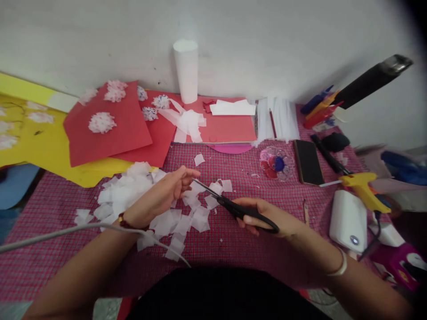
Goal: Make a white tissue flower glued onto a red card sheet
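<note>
In the head view my right hand [256, 215] is wrapped round the black handles of a pair of scissors [228, 204]. Their narrow blades look closed and point up and left. At the blade tip is my left hand [173, 186], its index finger stretched out and the other fingers loosely bent, with nothing visible in them. Beneath and beside it lie many small white paper squares [128, 189], heaped on the left and scattered towards the scissors. One loose paper square [199, 159] rests farther back.
Red sheets [133, 129] with paper pompoms lie back left on yellow paper [56, 153]. A white paper roll [187, 71] stands against the wall. A paint palette [276, 163], black notebook [308, 162] and yellow glue gun [362, 180] are on the right. A cable [83, 226] crosses my left forearm.
</note>
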The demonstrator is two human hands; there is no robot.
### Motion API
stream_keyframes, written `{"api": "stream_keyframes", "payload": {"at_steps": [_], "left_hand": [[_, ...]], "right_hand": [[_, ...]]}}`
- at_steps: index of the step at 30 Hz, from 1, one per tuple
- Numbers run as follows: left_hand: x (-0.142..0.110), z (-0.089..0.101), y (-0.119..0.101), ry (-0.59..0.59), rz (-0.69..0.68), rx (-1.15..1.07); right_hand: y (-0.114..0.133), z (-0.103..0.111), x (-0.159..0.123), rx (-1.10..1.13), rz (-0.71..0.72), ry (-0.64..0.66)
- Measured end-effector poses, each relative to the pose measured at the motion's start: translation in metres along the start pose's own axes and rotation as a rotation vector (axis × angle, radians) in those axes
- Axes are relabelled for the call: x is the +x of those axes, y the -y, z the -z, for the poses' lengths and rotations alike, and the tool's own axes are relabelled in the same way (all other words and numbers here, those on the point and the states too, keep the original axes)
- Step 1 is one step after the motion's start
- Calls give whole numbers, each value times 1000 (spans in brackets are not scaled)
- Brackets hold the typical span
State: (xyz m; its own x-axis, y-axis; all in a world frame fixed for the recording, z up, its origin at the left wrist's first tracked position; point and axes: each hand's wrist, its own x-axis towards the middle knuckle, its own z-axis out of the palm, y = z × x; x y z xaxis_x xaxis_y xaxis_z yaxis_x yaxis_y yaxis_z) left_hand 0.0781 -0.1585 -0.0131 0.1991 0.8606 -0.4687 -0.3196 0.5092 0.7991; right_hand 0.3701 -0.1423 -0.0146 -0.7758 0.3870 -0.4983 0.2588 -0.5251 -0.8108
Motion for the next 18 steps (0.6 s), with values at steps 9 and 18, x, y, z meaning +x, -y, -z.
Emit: {"api": "stream_keyframes", "payload": {"at_steps": [9,18], "left_hand": [[-5,3,0,76,90,218],[-6,6,-11,-41,-13,218]], "right_hand": [[-7,-1,0,63,65,-63],[6,-2,-10,-125,71,75]]}}
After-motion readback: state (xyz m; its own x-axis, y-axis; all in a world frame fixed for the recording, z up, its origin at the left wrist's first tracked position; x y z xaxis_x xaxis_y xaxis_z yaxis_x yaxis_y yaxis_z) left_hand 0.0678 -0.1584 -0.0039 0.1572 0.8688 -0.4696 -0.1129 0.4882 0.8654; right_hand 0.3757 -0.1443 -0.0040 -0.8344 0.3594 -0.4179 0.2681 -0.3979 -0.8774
